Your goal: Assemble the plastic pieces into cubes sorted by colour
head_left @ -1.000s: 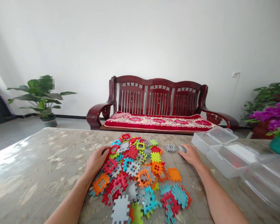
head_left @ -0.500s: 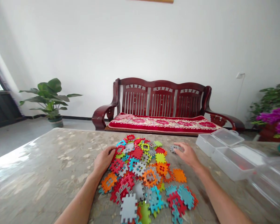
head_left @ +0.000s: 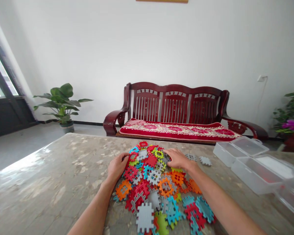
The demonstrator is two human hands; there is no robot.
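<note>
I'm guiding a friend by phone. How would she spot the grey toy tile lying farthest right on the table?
Start at the marble-patterned table and its heap of colourful interlocking plastic tiles. Look right of the right hand, toward the clear plastic boxes. Two grey notched tiles lie apart from the heap; it is the right one.

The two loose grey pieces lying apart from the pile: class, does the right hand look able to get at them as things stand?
Probably yes. The two loose grey pieces lie on bare table just beside the right hand, which rests on the pile. Nothing stands between them.
</note>
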